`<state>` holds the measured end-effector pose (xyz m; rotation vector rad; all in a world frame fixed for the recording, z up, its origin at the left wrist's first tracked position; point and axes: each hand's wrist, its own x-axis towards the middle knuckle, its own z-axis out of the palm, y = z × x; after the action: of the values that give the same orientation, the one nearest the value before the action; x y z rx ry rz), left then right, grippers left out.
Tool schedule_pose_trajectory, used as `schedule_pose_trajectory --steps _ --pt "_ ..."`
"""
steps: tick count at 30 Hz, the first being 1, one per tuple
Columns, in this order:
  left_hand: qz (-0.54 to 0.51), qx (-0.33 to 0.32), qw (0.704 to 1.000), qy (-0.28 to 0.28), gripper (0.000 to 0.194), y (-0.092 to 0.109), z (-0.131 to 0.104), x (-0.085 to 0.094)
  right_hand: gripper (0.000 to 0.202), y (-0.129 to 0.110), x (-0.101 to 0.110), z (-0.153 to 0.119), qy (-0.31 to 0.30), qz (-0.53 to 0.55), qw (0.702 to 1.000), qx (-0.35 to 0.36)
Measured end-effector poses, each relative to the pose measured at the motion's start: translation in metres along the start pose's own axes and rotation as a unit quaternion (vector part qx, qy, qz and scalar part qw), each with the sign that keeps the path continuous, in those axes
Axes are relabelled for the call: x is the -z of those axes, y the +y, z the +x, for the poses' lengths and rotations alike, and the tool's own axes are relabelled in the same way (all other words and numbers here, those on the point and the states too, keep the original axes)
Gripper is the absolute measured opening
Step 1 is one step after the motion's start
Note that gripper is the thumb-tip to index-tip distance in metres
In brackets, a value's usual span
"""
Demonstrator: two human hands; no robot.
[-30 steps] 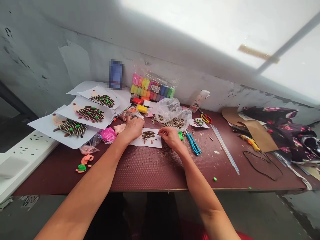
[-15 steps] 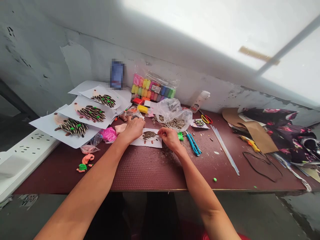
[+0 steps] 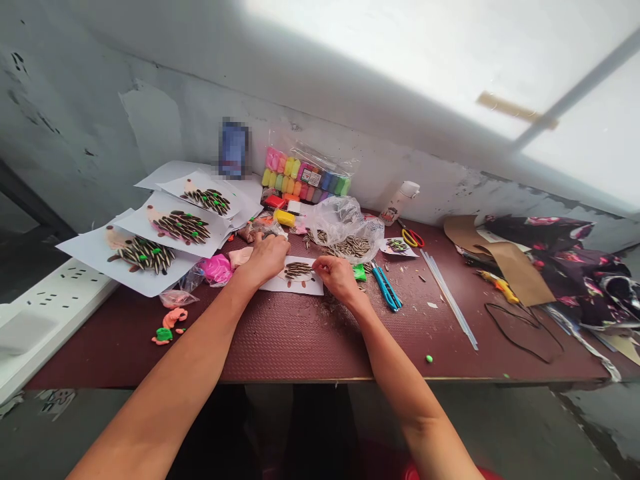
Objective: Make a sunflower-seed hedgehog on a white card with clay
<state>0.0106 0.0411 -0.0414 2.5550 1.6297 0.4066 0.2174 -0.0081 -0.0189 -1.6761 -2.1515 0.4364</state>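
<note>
A small white card (image 3: pixel 309 287) lies on the table between my hands, with a hedgehog figure (image 3: pixel 299 270) on it covered in striped sunflower seeds. My left hand (image 3: pixel 267 257) rests over the card's left end, beside a bag of brown clay (image 3: pixel 250 231). Its fingers bend downward, their tips hidden. At the card's right edge, my right hand (image 3: pixel 338 275) has thumb and forefinger pinched together; whatever is between them is too small to make out. Behind it, loose sunflower seeds (image 3: pixel 353 247) spill from a clear plastic bag (image 3: pixel 343 217).
Finished hedgehog sheets (image 3: pixel 150 283) overlap at the left by a white power strip (image 3: pixel 65 293). Around lie pink clay (image 3: pixel 217 270), a pack of coloured clay (image 3: pixel 307 177), a blue utility knife (image 3: pixel 386 288), scissors (image 3: pixel 413 235), glue sticks (image 3: pixel 450 300), a glue gun (image 3: pixel 504 287) and a bottle (image 3: pixel 400 202).
My right hand has shifted very slightly to the left at the card's right edge, fingers still pinched. My left hand stays over the card's left end.
</note>
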Motion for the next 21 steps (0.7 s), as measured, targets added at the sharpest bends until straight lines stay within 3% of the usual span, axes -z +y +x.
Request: schedule_pose_trajectory --steps 21 --pt "0.011 -0.013 1.000 0.004 0.027 -0.0024 0.0002 -0.0030 0.019 -0.0080 0.0042 -0.0013 -0.019 -0.039 0.999 -0.023"
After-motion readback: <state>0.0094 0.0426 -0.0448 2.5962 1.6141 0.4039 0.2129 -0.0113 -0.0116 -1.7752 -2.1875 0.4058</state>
